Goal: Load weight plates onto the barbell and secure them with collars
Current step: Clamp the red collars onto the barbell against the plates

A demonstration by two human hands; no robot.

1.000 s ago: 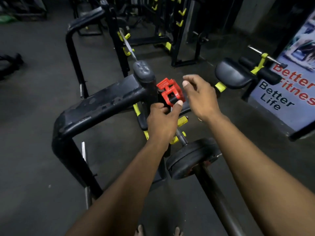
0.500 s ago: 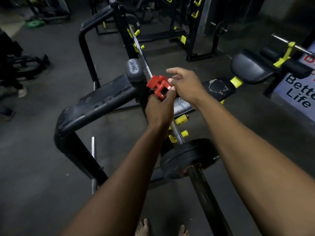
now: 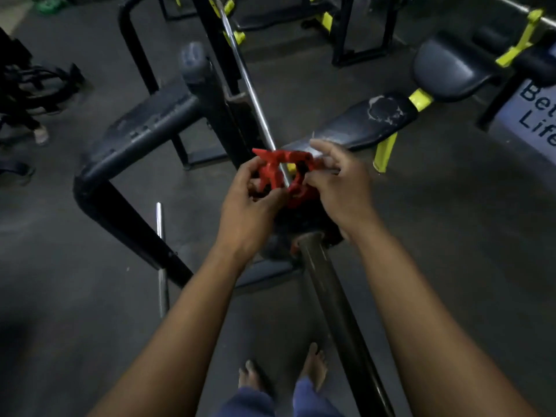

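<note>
Both hands, left (image 3: 249, 212) and right (image 3: 340, 188), grip the red collar (image 3: 282, 173) around the barbell (image 3: 340, 314); next, probably press it against the weight plate (image 3: 301, 227) beneath them and lock it.

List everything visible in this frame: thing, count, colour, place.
collar: 1, red, around the barbell, held by both hands
barbell: 1, dark sleeve near, silver shaft far, running centre to top
weight plate: 1 seen, black, on the barbell below the collar
bench: 1, black pad, yellow fittings, centre right
rack frame: 1, black, left
banner: 1, pale with dark lettering, right edge
left hand: on collar
right hand: on collar
bare feet: 2, bottom centre
</note>
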